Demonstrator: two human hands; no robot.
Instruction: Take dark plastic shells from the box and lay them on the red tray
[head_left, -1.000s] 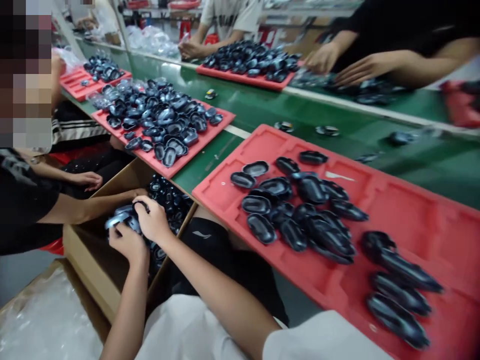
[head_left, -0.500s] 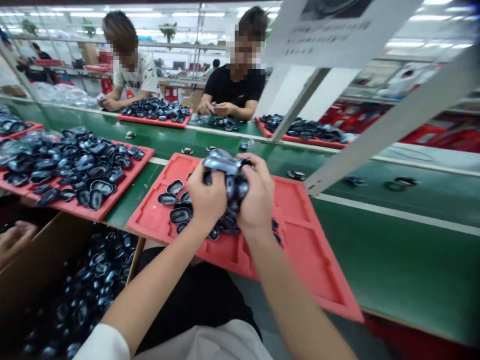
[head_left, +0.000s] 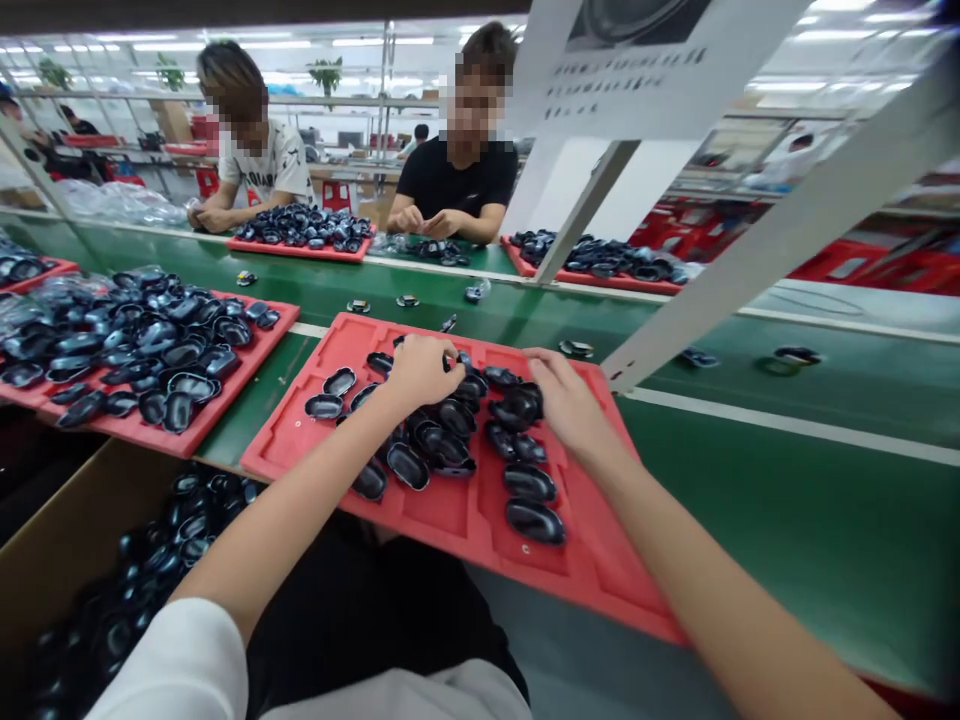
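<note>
Watching remotely, I can't tell whether my curled left hand grips anything; my right hand, half-open, seems empty. Dark shells lie between both hands' fingers; hurried sweeping could scratch them.

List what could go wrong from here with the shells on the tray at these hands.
The dark shells lie loose, some overlapping, on the red tray, so they might scratch one another if shifted. The tray's near edge appears to overhang the green bench, so a bump there could tilt it. The left hand is close over the shells and might knock some out of place.
</note>
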